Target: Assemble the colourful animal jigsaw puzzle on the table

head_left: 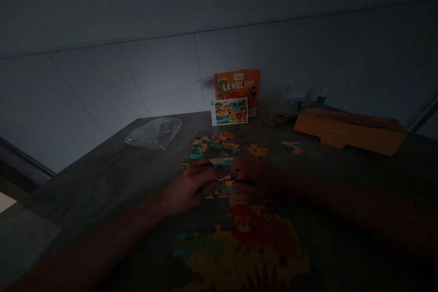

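Observation:
In the dim head view my left hand point(191, 185) reaches in with bent fingers pressed on the left side of a small cluster of puzzle pieces point(226, 183). My right hand point(256, 175) grips the same cluster from the right, its fingers in shadow. The two hands are close together, and parts of the cluster are hidden under the fingers. Nearer me lies a larger joined puzzle section point(260, 242) with a red lion and a green crocodile. Just beyond my hands are loose and joined pieces point(222, 146), and a separate yellow piece point(259, 150).
A reference picture card point(230, 112) leans on an orange puzzle box point(237, 83) by the wall. To the left lies a clear plastic bag point(154, 132). An orange box lid point(349, 130) sits at the right, near another loose piece point(294, 148).

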`<state>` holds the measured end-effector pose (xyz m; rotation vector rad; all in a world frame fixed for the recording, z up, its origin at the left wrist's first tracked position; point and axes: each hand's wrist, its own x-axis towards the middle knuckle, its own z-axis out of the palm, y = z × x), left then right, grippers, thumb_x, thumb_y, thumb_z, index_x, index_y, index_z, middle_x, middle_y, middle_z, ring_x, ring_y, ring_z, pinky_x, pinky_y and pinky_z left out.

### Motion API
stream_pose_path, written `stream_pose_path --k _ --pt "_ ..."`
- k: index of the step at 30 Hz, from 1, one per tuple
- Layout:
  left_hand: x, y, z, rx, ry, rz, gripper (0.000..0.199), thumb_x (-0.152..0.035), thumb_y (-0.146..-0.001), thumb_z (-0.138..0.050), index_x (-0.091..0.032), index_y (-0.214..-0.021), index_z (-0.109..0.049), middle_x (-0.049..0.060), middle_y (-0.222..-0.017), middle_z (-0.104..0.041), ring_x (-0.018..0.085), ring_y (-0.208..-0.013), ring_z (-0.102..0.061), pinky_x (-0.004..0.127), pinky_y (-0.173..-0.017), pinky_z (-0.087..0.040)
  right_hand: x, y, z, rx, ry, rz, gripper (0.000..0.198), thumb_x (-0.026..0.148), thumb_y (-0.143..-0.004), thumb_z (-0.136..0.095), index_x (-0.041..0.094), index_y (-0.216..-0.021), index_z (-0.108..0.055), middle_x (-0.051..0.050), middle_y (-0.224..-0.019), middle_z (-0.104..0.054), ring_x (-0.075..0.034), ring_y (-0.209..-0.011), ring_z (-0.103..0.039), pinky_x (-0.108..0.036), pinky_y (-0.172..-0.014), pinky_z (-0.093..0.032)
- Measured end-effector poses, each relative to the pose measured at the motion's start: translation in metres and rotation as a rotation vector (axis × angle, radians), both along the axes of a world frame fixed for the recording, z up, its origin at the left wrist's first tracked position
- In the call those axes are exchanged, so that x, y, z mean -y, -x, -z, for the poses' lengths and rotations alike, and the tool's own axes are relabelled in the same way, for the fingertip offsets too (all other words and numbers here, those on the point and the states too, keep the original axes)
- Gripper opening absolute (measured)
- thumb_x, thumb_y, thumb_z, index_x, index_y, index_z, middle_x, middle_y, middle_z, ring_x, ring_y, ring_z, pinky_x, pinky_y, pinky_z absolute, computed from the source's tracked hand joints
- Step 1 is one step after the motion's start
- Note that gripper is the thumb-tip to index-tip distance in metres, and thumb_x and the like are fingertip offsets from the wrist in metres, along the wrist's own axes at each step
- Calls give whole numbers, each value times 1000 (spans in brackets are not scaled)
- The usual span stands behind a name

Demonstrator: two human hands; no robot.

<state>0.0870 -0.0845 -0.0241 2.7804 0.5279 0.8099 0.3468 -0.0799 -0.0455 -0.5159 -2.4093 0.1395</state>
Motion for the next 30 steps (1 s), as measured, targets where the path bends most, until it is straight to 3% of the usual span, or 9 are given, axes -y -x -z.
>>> stream_pose_path --k 5,8,12,14,17,22,27,30 --pt "5 -3 -5 -14 -106 98 28 -17 -105 -46 -23 -128 -62 6 -91 -70 21 -86 -61 37 -84 -49 1 1 -2 39 -71 -62 16 31 -102 -49 19 -93 -54 -7 -92 -61 -20 -84 -56 -34 -77 -47" --pt "5 -4 -5 -7 -130 67 29 -15 -103 -47 -23 -127 -62 6 -94 -71 21 -88 -63 37 -85 -50 3 2 -4 19 -133 -16 14 30 -102 -49 19 -98 -56 -9 -95 -60 -21 -87 -57 -36 -78 -48" --pt "-7 3 0 116 -38 -236 29 -18 -101 -49 -20 -126 -63 8 -101 -71 22 -94 -65 36 -87 -54 -1 1 -4 -89 -143 363 25 25 -100 -48 17 -122 -55 -15 -113 -61 -30 -107 -57 -48 -93 -47" --pt "-18 10 4 52 21 -422 29 -20 -99 -50 -19 -122 -67 9 -101 -70 24 -97 -65 41 -91 -54 -8 -3 0 -39 -77 617 35 19 -96 -45 14 -130 -51 -18 -120 -60 -33 -113 -55 -52 -98 -45" --pt "-32 19 11 -135 -8 -517 25 -26 -98 -54 -20 -112 -74 12 -107 -69 31 -110 -61 54 -102 -46 -19 -9 12 118 20 930 46 18 -91 -49 12 -137 -48 -22 -121 -61 -39 -112 -56 -56 -95 -46" --pt "-33 21 21 -203 -39 -501 29 -26 -100 -51 -19 -116 -74 15 -118 -64 34 -124 -53 53 -106 -45 -22 -14 20 246 100 1040 35 20 -95 -51 9 -128 -57 -25 -110 -64 -39 -103 -61 -52 -88 -49" --pt "-23 15 16 -221 -61 -434 36 -26 -101 -50 -15 -130 -68 18 -129 -60 35 -128 -50 55 -108 -45 -17 -10 4 369 129 1080 34 15 -90 -53 9 -123 -60 -23 -115 -63 -38 -109 -58 -49 -90 -47" --pt "-17 13 8 -196 -85 -323 40 -27 -100 -53 -17 -137 -62 17 -146 -51 38 -141 -39 59 -114 -40 -19 -10 -3 412 152 1134 37 15 -88 -54 7 -124 -60 -24 -118 -61 -39 -111 -58 -49 -91 -46"
